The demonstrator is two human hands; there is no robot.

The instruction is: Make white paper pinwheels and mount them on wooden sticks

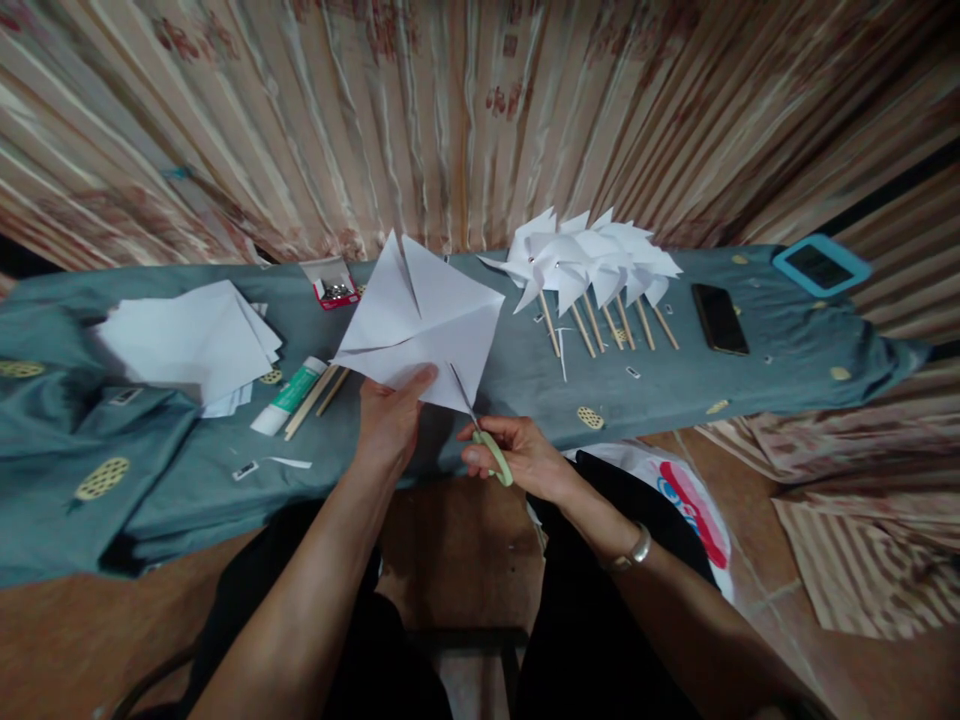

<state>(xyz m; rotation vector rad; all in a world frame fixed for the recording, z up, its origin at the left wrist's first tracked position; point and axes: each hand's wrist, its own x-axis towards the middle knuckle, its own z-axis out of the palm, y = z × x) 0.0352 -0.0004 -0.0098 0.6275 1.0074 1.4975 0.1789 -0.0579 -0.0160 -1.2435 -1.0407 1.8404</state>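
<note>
My left hand (pixel 394 412) pinches the near edge of a white square paper sheet (pixel 450 310), thumb on top. Slits run into the sheet from its far corner and its left corner. My right hand (pixel 517 452) is closed round the pale green handles of a pair of scissors (pixel 491 455). Their blades point away from me and lie at the sheet's near right part, cutting into or resting on it; which one I cannot tell. A row of several white paper pinwheels (pixel 592 262) on wooden sticks lies to the right of the sheet.
On the cloth-covered table (pixel 480 400) lie a paper stack (pixel 187 335), a glue stick (pixel 289 396), wooden sticks (pixel 311 400) and an open red box (pixel 331 285) of small metal pieces. To the right are a phone (pixel 720 318) and a blue-framed device (pixel 821 266). A curtain (pixel 450 120) hangs behind.
</note>
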